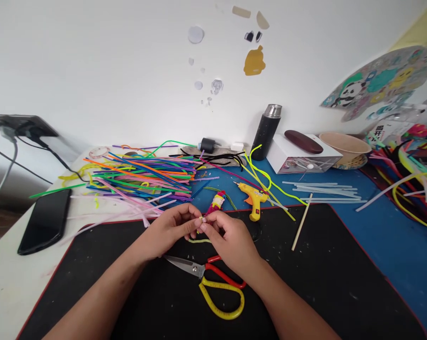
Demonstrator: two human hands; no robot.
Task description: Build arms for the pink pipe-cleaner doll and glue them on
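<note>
My left hand (174, 229) and my right hand (230, 238) meet above the black mat (156, 302). Fingertips of both pinch a small pale piece (203, 219), mostly hidden by the fingers. A pale yellow-green stem (199, 241) hangs just below them. Right behind the hands lies a small red and yellow fuzzy figure (217, 202). Scissors (199, 270) with one red and one yellow handle lie on the mat below my hands, blades pointing left. A yellow glue gun (255, 200) rests behind my right hand.
Colourful pipe cleaners (146, 174) are piled at back left, near a black phone (45, 221). Farther right are a wooden stick (301, 222), clear glue sticks (326, 191), a black flask (266, 132), a white box (298, 158), a bowl (346, 146) and more pipe cleaners (407, 184).
</note>
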